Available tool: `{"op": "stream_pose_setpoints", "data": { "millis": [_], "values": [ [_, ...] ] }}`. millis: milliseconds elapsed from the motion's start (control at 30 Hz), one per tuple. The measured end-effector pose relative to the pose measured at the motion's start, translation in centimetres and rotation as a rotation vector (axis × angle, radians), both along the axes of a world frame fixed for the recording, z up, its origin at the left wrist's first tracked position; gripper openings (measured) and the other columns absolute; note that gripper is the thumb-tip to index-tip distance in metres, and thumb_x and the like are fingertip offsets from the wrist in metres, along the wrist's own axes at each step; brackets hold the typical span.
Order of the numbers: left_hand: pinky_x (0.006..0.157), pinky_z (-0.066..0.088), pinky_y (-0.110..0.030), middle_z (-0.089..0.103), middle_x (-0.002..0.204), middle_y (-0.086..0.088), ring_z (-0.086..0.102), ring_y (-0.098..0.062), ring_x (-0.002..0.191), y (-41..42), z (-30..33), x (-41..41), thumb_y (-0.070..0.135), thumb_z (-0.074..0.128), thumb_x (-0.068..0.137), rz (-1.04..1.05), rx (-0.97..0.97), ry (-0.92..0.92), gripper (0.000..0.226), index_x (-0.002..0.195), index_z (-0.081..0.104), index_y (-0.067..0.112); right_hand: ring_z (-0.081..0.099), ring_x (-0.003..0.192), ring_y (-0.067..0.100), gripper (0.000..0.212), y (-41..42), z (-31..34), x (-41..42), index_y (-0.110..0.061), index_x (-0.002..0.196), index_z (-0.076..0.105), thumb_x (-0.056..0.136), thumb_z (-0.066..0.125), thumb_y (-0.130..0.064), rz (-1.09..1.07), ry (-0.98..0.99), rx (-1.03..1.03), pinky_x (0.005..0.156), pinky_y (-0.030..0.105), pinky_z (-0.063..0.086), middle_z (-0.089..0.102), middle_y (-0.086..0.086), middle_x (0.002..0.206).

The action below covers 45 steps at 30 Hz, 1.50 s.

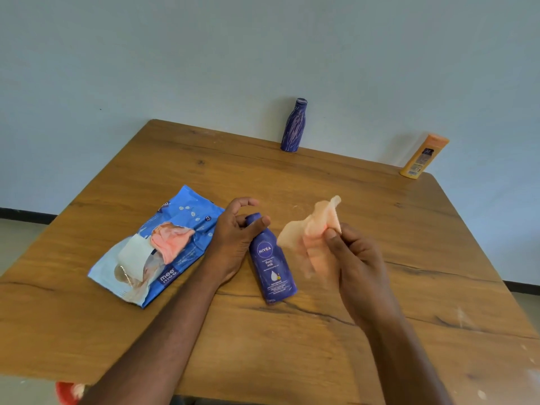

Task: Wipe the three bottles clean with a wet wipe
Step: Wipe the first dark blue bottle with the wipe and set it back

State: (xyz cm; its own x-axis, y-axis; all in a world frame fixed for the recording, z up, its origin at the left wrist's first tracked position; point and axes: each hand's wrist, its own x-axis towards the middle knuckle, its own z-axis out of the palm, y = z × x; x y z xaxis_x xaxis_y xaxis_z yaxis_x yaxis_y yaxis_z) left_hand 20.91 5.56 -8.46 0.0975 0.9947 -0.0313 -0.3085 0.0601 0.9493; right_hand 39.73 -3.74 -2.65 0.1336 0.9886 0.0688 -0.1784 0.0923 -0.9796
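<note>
A dark blue Nivea bottle [271,260] lies on the wooden table [336,176], cap pointing away from me. My left hand [233,232] grips its neck and cap between thumb and fingers. Just to the right of that bottle, my right hand [355,255] pinches a crumpled pale orange wet wipe [312,235] and holds it above the table. A purple bottle [294,125] stands upright at the table's far edge. An orange bottle [424,156] stands at the far right corner.
A blue pack of wet wipes [187,220] lies left of my left hand, flap open, with a pink wipe [171,239] sticking out. A pale wall rises behind the table. Something red [67,393] shows below the table's near left edge.
</note>
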Motion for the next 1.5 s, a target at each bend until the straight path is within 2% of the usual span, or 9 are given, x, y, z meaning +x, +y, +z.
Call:
{"op": "stream_pose_setpoints", "data": {
  "millis": [67, 200, 567, 667, 867, 967, 1100, 1333, 1500],
  "values": [
    [0.062, 0.056, -0.027, 0.071, 0.079, -0.007, 0.065, -0.015, 0.07, 0.0, 0.1, 0.1, 0.025, 0.08, 0.071, 0.005, 0.022, 0.006, 0.037, 0.104, 0.066, 0.013, 0.07, 0.082, 0.023, 0.025, 0.4, 0.8, 0.4, -0.011, 0.104, 0.075, 0.103, 0.052, -0.02, 0.177, -0.124, -0.051, 0.066, 0.033, 0.055, 0.076, 0.013, 0.094],
    [0.065, 0.052, -0.018, 0.072, 0.077, 0.01, 0.064, -0.002, 0.071, -0.2, 0.3, 0.3, 0.025, 0.075, 0.076, 0.008, 0.066, 0.05, 0.024, 0.094, 0.07, 0.011, 0.064, 0.074, -0.001, 0.021, 2.5, -0.7, 0.8, -0.029, 0.101, 0.078, 0.099, 0.06, -0.021, 0.14, -1.065, -0.043, 0.061, 0.017, 0.043, 0.071, -0.021, 0.081],
    [0.089, 0.05, -0.038, 0.067, 0.098, -0.015, 0.062, -0.024, 0.094, 0.4, -0.4, -0.1, -0.008, 0.058, 0.093, -0.039, -0.097, -0.086, 0.027, 0.115, 0.067, 0.003, 0.07, 0.103, 0.007, 0.039, 3.2, 2.9, 2.7, -0.016, 0.099, 0.082, 0.089, 0.06, 0.014, 0.348, -0.858, 0.101, 0.083, 0.026, 0.058, 0.076, -0.003, 0.111],
    [0.085, 0.054, -0.032, 0.068, 0.097, -0.016, 0.065, -0.021, 0.093, 0.4, -0.2, -0.3, -0.01, 0.052, 0.093, -0.062, -0.11, -0.093, 0.032, 0.12, 0.065, 0.001, 0.067, 0.107, 0.003, 0.033, 3.4, 3.0, 2.7, -0.022, 0.101, 0.08, 0.091, 0.063, 0.005, 0.394, -1.195, 0.18, 0.092, 0.022, 0.055, 0.075, -0.003, 0.115],
    [0.086, 0.055, -0.029, 0.071, 0.108, -0.009, 0.068, -0.016, 0.098, 0.3, -0.4, 0.0, 0.001, 0.071, 0.086, -0.046, -0.076, -0.069, 0.033, 0.116, 0.066, 0.013, 0.068, 0.086, 0.003, 0.032, 2.7, 3.0, 2.9, -0.016, 0.099, 0.082, 0.086, 0.053, -0.017, 0.249, -1.142, 0.21, 0.069, 0.014, 0.051, 0.077, -0.005, 0.099],
    [0.085, 0.055, -0.028, 0.073, 0.104, -0.003, 0.069, -0.012, 0.096, 0.5, -0.6, 0.0, 0.008, 0.069, 0.089, -0.047, -0.072, -0.068, 0.028, 0.116, 0.068, 0.012, 0.068, 0.073, 0.009, 0.024, 2.3, 3.4, 3.5, -0.02, 0.092, 0.08, 0.092, 0.065, -0.037, 0.081, -1.086, 0.221, 0.062, 0.035, 0.055, 0.076, -0.006, 0.081],
    [0.089, 0.055, -0.028, 0.072, 0.103, -0.002, 0.066, -0.012, 0.096, 0.6, -0.7, 0.1, 0.007, 0.059, 0.098, -0.042, -0.109, -0.101, 0.02, 0.114, 0.069, 0.012, 0.068, 0.088, 0.005, 0.044, 2.3, 3.2, 3.7, -0.031, 0.126, 0.06, 0.088, 0.075, -0.017, 0.048, -1.099, 0.097, 0.08, 0.022, 0.055, 0.074, -0.008, 0.096],
    [0.092, 0.051, -0.033, 0.072, 0.104, -0.008, 0.065, -0.017, 0.101, 0.4, -0.6, -0.1, 0.009, 0.058, 0.099, -0.049, -0.107, -0.089, 0.02, 0.114, 0.07, 0.007, 0.062, 0.07, 0.008, 0.015, 3.8, 1.2, 1.2, -0.017, 0.101, 0.073, 0.089, 0.07, -0.009, -0.319, -1.149, 0.218, 0.057, 0.006, 0.04, 0.075, 0.001, 0.09],
    [0.097, 0.049, -0.041, 0.072, 0.105, -0.013, 0.064, -0.024, 0.102, 0.4, -0.7, -0.1, 0.009, 0.059, 0.097, -0.044, -0.084, -0.089, 0.021, 0.113, 0.071, 0.002, 0.072, 0.074, 0.031, 0.039, 3.5, -1.8, -2.7, -0.016, 0.126, 0.065, 0.09, 0.061, -0.001, -0.078, -1.223, 0.311, 0.062, 0.037, 0.057, 0.076, 0.012, 0.091]
  ]
}}
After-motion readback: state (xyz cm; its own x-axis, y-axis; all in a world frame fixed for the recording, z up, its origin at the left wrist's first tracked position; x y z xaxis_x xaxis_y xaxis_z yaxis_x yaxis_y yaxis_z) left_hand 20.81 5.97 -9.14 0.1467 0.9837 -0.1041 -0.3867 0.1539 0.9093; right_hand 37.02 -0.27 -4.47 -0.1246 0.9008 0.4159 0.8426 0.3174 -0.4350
